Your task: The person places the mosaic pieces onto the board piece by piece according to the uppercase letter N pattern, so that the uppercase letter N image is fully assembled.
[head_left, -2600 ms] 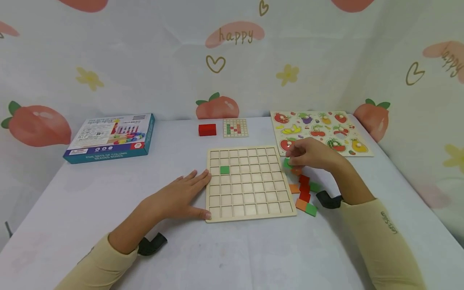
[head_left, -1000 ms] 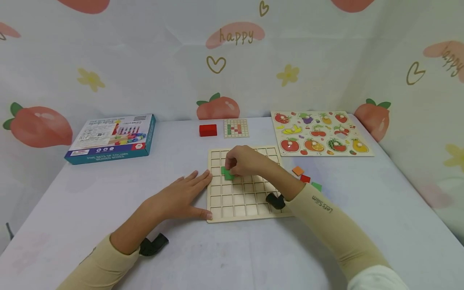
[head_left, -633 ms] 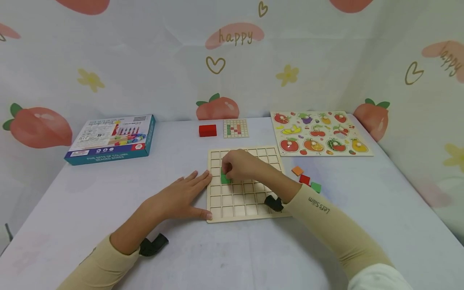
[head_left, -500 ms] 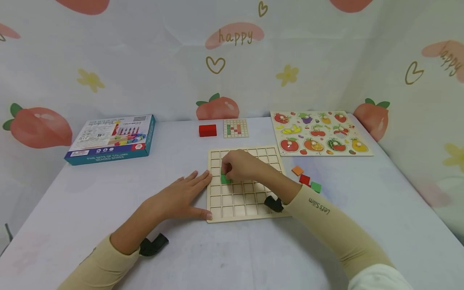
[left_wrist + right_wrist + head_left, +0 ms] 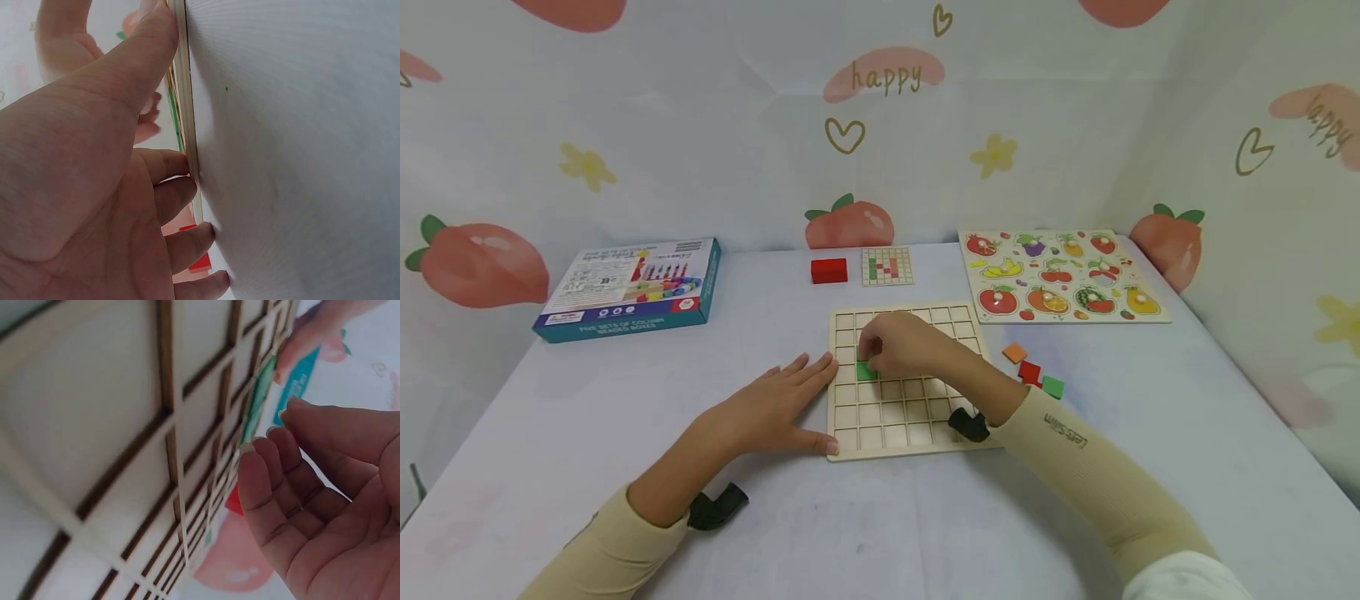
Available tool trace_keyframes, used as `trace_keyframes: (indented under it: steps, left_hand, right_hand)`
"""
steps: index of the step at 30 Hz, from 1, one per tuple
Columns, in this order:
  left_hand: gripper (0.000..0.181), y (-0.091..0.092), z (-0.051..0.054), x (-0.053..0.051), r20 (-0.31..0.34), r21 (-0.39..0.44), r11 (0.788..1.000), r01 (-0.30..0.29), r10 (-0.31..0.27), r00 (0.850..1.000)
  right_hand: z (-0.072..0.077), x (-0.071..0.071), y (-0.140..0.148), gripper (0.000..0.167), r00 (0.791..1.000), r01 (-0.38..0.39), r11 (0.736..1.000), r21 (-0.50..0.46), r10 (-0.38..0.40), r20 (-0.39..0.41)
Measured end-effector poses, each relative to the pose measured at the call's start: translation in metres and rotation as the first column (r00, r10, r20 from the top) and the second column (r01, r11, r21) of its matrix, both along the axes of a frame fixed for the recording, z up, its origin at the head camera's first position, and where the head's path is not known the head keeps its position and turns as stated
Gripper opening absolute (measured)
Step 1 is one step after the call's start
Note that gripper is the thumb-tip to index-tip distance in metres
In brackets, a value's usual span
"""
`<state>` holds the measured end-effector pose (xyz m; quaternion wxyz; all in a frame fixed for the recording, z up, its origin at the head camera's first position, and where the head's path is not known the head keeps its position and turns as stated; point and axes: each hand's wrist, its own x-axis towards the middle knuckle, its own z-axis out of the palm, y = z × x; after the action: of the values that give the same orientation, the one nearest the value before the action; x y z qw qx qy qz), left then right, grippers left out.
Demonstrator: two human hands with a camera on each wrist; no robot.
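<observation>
A wooden grid board (image 5: pixel 882 414) lies mid-table. Its left edge meets the spread fingertips and thumb of my left hand (image 5: pixel 760 417); the left wrist view shows that hand (image 5: pixel 94 162) against the board's side (image 5: pixel 187 100). Over the upper left cells is my right hand (image 5: pixel 901 344), fingers bent. A green tile (image 5: pixel 866 372) lies flat in a cell beneath its fingertips, with a second green one (image 5: pixel 862 354) behind it, mostly covered. In the right wrist view, thumb and fingers of the right hand (image 5: pixel 325 494) stand apart with nothing between them, close to green tiles (image 5: pixel 259 394).
Orange (image 5: pixel 1015 353), red (image 5: pixel 1029 372) and green (image 5: pixel 1053 387) loose tiles lie right of the board, partly behind the right forearm. Behind stand a red block (image 5: pixel 829 271), a small pattern card (image 5: pixel 887 267) and a fruit puzzle (image 5: pixel 1063 312). A boxed set (image 5: pixel 625 287) lies back left.
My right hand has come from the loose tiles leftward onto the board. The green tile it pinched is now let go, flat in the cell nearer me than the first. My left hand has stayed put.
</observation>
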<state>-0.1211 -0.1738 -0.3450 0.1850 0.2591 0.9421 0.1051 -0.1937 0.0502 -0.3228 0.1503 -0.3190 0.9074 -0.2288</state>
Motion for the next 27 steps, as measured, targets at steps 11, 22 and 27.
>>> trace_keyframes:
  steps: [11, 22, 27]
  left_hand:
    - [0.114, 0.000, -0.002, 0.000, -0.007, -0.020, 1.000, -0.010, 0.010, 1.000]
    - [0.113, 0.001, 0.000, 0.000, -0.002, -0.021, 1.000, -0.014, 0.014, 1.000]
    - [0.114, 0.002, -0.002, -0.001, -0.003, -0.028, 1.000, -0.012, 0.012, 1.000]
  right_hand:
    - [0.005, 0.014, 0.073, 0.009, 0.994, 0.075, 0.990, -0.116, -0.065, 0.082]
    - [0.008, 0.051, 0.180, 0.007, 0.958, 0.244, 0.969, 0.037, -0.247, 0.144]
    - [0.002, 0.072, 0.205, 0.012, 0.950, 0.252, 0.965, 0.075, -0.262, 0.173]
